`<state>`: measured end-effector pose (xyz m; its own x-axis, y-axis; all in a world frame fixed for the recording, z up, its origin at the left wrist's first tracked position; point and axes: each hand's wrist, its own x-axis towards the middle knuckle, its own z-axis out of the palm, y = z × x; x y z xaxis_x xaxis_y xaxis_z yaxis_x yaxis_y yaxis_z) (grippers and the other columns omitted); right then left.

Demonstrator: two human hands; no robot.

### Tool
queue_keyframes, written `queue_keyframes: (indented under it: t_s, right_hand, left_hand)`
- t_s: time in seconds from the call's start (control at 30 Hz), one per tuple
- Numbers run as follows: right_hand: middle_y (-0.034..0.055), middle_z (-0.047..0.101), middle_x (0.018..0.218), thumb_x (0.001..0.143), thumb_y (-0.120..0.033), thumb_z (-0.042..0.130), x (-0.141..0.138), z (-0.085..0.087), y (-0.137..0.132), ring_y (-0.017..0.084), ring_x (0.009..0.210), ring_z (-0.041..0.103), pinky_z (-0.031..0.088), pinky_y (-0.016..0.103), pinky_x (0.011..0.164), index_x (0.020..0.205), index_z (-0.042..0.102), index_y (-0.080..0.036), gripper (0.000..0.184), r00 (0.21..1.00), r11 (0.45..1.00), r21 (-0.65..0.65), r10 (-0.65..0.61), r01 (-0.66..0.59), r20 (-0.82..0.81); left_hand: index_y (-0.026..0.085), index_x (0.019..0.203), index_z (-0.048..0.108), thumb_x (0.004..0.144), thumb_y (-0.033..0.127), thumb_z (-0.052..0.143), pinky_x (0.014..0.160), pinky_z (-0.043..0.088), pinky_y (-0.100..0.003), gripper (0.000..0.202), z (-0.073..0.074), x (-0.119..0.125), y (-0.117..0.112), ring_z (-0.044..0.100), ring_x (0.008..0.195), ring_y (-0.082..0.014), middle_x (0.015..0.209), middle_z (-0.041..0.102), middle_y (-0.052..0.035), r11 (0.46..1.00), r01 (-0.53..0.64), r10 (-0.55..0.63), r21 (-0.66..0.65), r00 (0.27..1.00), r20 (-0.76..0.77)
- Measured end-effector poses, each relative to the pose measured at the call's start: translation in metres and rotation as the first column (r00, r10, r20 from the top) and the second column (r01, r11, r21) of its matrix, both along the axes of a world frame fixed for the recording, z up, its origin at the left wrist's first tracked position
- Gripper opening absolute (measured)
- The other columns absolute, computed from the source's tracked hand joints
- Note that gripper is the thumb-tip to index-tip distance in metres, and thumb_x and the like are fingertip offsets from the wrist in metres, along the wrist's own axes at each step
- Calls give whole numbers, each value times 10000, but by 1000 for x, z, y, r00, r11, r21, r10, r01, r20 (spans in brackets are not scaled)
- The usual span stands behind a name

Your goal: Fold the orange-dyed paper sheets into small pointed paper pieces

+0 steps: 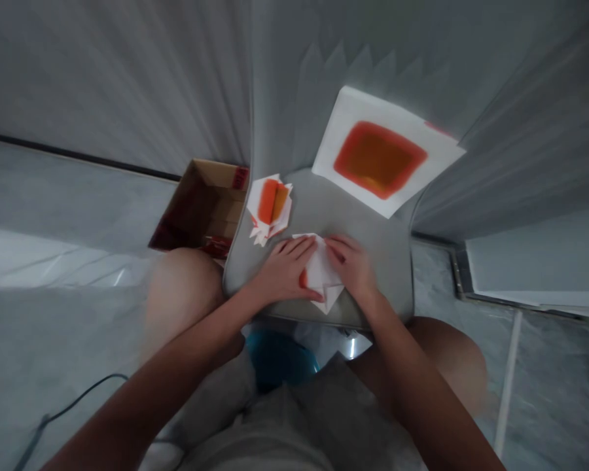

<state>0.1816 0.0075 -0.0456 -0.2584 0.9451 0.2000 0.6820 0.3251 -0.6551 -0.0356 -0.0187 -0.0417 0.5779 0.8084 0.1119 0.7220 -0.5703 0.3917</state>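
1. The left hand lies flat, fingers stretched out, on a folded white paper on a grey chair.
2. The right hand presses the paper's other side, fingers laid on top.
3. A pile of folded orange-and-white papers lies near.
4. A cardboard box stands beside the chair.

The folded sheet at the seat's near edge was thin white matt paper, sharply creased. The seat looked like smooth grey plastic with a dull sheen. The stack at its far right corner was matt paper, coloured orange. The box beside its left edge was rough brown cardboard.
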Motion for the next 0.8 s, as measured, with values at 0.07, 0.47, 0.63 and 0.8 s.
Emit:
queue_keyframes:
  t_s: [0.07, 0.47, 0.63, 0.8]
  right_hand:
    - [95, 750, 1245, 1025, -349, 495, 1, 1, -3, 252, 1152, 697, 551, 429, 1064, 1175, 787, -255, 342, 997, 997, 12, 73, -74, 25]
    - [64, 725, 1364, 1036, -349, 485, 9, -7, -5, 260, 1286, 655, 479, 516, 1180, 1250, 770, -262, 366, 985, 984, 36, 172, -173, 29]
    - [61, 739, 1340, 1017, -326, 505, 11, -6, -3, 256, 1266, 674, 489, 525, 1174, 1198, 793, -271, 344, 983, 982, 16, 186, -186, 12]
    - [35, 740, 1340, 1021, -329, 502, 13, -9, -2, 245, 1269, 677, 473, 528, 1190, 1184, 796, -286, 339, 984, 984, 7, 175, -176, 43]
  left_hand:
    - [158, 1602, 408, 831, 865, 581, 1242, 314, -488, 1060, 2, -4, 7, 404, 1525, -323, 1646, 447, -152, 1000, -9, 10, -20, 999, 45]
    - [218, 1538, 529, 1063, 268, 434, 1154, 406, -473, 487, -6, -4, 26, 538, 1376, -261, 1578, 549, -69, 995, -18, 16, 95, 1000, 15]
    - [245, 1591, 468, 1052, 252, 420, 1127, 392, -502, 541, -6, -3, 26, 502, 1389, -291, 1604, 525, -46, 994, 43, -37, 105, 997, -65]
    - [262, 1597, 463, 1037, 249, 438, 1118, 387, -508, 561, -6, -3, 26, 496, 1387, -300, 1587, 546, -40, 994, 38, -31, 104, 997, -65]
